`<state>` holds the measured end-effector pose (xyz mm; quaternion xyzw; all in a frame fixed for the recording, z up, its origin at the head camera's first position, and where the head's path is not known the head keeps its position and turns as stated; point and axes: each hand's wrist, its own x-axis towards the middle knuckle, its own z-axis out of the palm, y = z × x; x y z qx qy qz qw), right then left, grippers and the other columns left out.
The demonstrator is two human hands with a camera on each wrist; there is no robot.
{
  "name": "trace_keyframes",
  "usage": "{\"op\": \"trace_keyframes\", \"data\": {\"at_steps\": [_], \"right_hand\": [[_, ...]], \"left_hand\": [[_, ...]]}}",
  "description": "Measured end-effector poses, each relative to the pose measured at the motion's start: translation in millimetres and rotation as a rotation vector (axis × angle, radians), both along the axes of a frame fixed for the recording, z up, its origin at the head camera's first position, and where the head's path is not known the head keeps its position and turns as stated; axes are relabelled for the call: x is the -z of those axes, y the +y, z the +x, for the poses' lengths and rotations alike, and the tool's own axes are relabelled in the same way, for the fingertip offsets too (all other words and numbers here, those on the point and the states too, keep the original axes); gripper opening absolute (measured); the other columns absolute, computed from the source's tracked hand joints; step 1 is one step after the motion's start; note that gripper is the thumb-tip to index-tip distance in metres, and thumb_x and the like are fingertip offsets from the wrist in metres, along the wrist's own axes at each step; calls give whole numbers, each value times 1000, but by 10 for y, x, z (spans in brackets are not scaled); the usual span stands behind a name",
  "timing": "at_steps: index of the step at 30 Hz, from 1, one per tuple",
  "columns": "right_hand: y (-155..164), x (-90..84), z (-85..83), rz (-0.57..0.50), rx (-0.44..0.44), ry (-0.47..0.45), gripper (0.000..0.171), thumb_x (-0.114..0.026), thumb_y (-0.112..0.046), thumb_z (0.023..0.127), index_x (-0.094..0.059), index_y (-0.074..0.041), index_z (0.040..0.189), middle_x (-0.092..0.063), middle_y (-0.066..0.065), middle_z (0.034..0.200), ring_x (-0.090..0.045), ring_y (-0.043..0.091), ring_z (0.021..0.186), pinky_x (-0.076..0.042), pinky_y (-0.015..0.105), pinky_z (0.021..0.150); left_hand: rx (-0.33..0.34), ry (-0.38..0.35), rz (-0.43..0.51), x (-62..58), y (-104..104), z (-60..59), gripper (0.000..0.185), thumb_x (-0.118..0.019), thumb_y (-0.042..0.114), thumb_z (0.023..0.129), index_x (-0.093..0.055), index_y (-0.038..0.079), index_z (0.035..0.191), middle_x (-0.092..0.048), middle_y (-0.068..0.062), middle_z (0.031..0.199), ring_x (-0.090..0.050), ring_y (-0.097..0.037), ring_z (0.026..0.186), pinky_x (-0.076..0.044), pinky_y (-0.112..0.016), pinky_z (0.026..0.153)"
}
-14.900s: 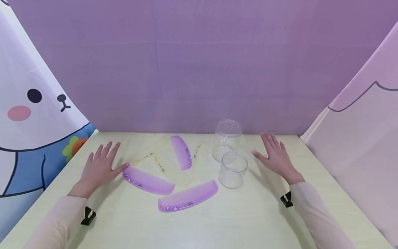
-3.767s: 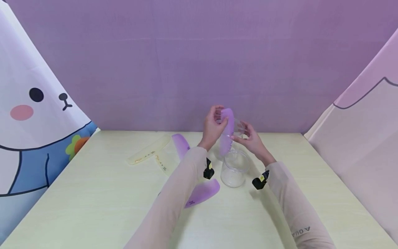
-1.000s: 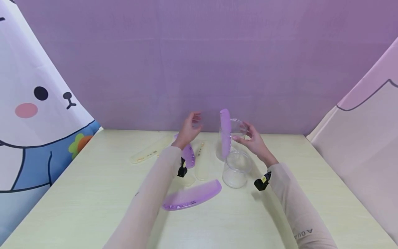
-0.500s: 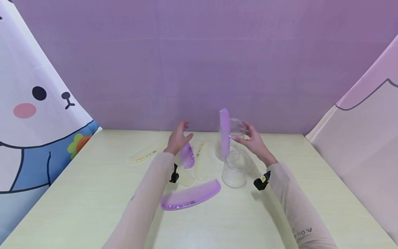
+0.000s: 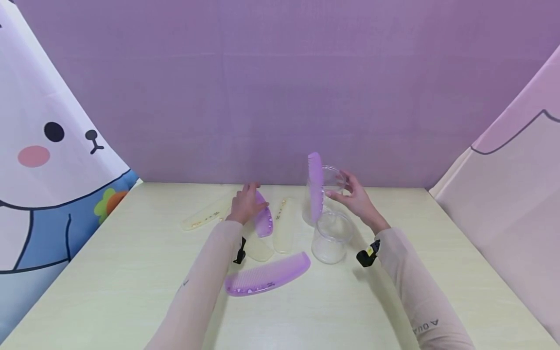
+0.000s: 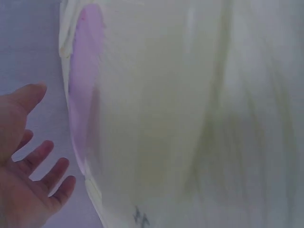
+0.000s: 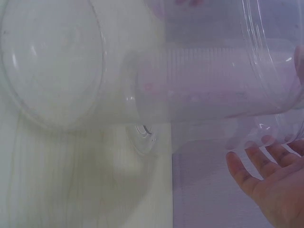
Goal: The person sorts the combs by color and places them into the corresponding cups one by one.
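My left hand [image 5: 246, 204] reaches over a purple comb [image 5: 264, 224] lying at the back of the table, thumb at its right. In the left wrist view the fingers of that left hand [image 6: 33, 166] are spread and loosely bent, apart from the purple comb [image 6: 85, 85]. My right hand [image 5: 358, 200] holds the tall clear jar [image 5: 334, 181] near its rim, thumb in front and fingers behind. Another purple comb [image 5: 316, 187] stands upright in this jar, its top above the rim. In the right wrist view, fingertips [image 7: 232, 159] meet the jar wall.
A shorter clear jar [image 5: 331, 243] stands in front of the tall one. A purple comb [image 5: 269, 275] lies nearest the front. Cream combs lie at the left [image 5: 205, 217], in the middle [image 5: 259, 250], partly covered by my left arm, and at the right [image 5: 284, 226].
The left purple comb went from the table into the tall jar, and my left hand let it go. Then the left hand moved left and down to the back purple comb. The right hand stays on the jar.
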<state>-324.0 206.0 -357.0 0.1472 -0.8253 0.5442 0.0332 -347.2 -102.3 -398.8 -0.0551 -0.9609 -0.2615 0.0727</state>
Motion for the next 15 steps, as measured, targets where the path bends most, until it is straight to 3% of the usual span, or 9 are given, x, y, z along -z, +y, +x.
{"op": "trace_keyframes", "data": {"at_steps": [5, 9, 15], "right_hand": [[-2, -3, -3, -2, 5, -3, 83, -69, -25, 81, -18, -13, 145, -30, 14, 147, -32, 34, 132, -32, 52, 105], [-9, -8, 5, 0, -2, -4, 84, -69, -25, 81, -16, -13, 145, -29, 15, 147, -31, 35, 132, -32, 53, 105], [-14, -3, 4, -15, -10, -9, 82, -67, -21, 83, -15, -11, 145, -28, 16, 147, -29, 37, 133, -28, 54, 107]], "left_hand": [[16, -54, -51, 23, 4, 19, 63, -66, 35, 82, -39, 10, 133, -42, -19, 135, -45, -42, 114, -39, -56, 93], [18, -55, -91, 11, 20, 58, 63, -66, 38, 81, -41, 10, 131, -44, -19, 133, -47, -41, 110, -42, -55, 89], [0, -74, -107, 21, 43, 84, 65, -65, 37, 82, -38, 11, 134, -40, -17, 138, -44, -41, 113, -38, -55, 94]]}}
